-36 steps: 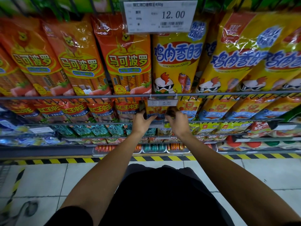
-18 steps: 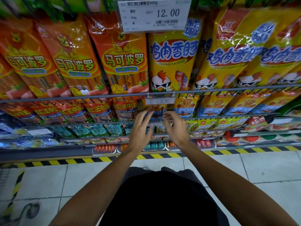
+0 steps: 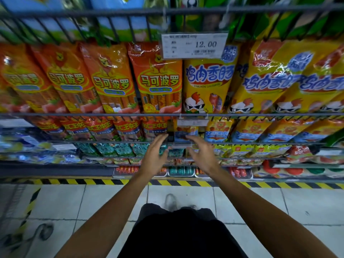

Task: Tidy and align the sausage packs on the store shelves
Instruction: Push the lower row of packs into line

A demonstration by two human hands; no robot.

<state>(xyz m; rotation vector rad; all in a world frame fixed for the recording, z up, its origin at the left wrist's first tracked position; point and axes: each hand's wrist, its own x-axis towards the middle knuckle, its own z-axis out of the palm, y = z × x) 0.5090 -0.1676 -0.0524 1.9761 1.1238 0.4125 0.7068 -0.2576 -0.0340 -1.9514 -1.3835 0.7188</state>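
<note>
Filling the view, the wire shelves (image 3: 167, 115) carry orange sausage packs (image 3: 160, 79) on the left and yellow sausage packs (image 3: 208, 84) on the right, with a price tag (image 3: 194, 46) hanging at the rail above. On the next shelf down, a small pack (image 3: 183, 134) sits at the front rail, just beyond both hands. The left hand (image 3: 154, 157) and right hand (image 3: 202, 158) hover apart, fingers spread, gripping nothing. Below lies a tiled floor (image 3: 186, 194) with a striped edge (image 3: 186, 182).

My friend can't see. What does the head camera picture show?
Two bare hands, left hand and right hand, reach open toward a sausage pack on a store shelf. Above hang orange packs, yellow packs and a price tag.
</note>
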